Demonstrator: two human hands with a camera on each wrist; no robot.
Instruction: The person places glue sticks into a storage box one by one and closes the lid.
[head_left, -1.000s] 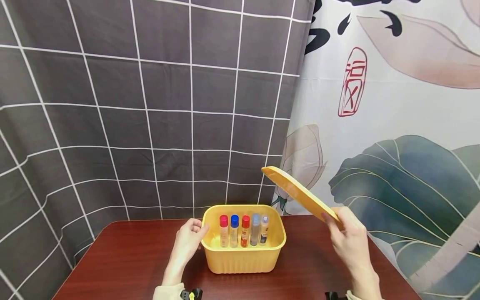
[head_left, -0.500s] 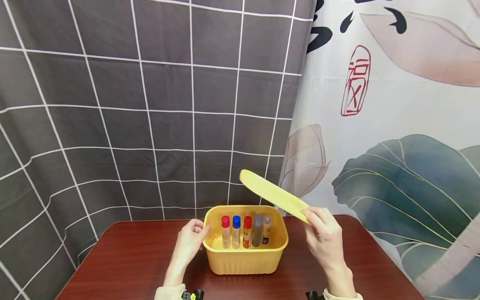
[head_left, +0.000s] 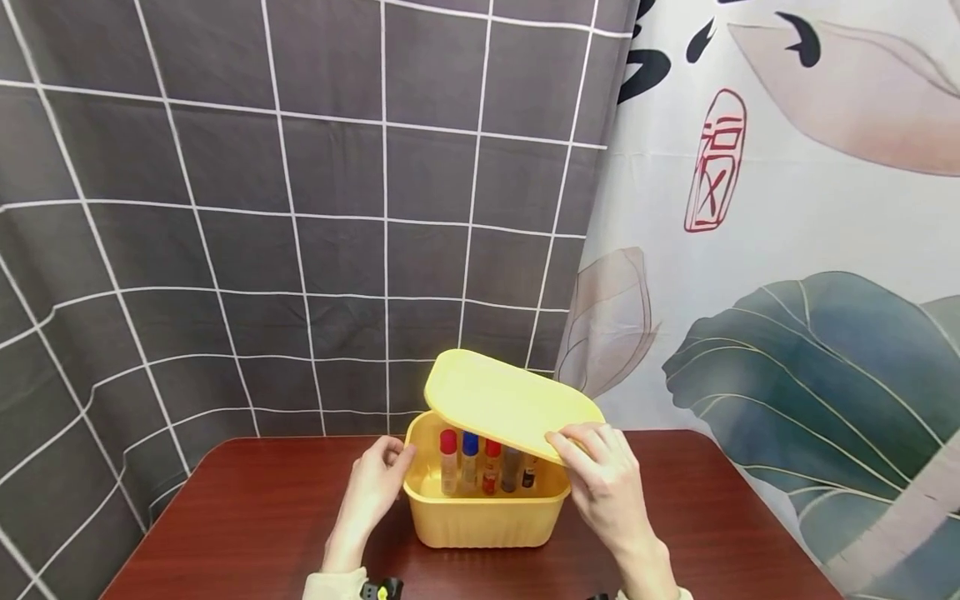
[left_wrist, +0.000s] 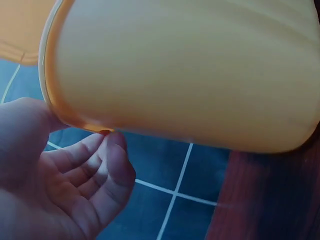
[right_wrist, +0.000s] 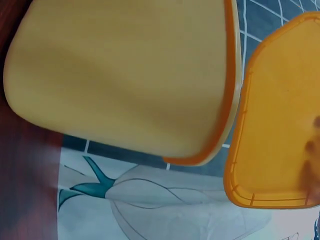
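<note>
A yellow plastic box [head_left: 487,523] stands on the table, its top partly covered. My left hand [head_left: 372,483] pinches the box's left rim between thumb and fingers; in the left wrist view the fingers [left_wrist: 117,162] curl against the outer side. My right hand [head_left: 611,487] grips the right end of the yellow lid [head_left: 513,404], which slants over the box with its left end raised. In the right wrist view the lid's underside [right_wrist: 282,110] shows beside the box wall [right_wrist: 120,75]. Several capped tubes stand in a row inside, including a pink-capped tube [head_left: 448,462] and a blue-capped tube [head_left: 469,462].
The dark red tabletop [head_left: 262,517] extends to both sides of the box. Behind it hangs a grey curtain [head_left: 330,250] with white grid lines. A white cloth [head_left: 637,192] printed with lotus leaves hangs at the right.
My right hand has brought the lid left and down, from out at the right to over the box, tilting its top into view. My left hand has stayed on the rim.
</note>
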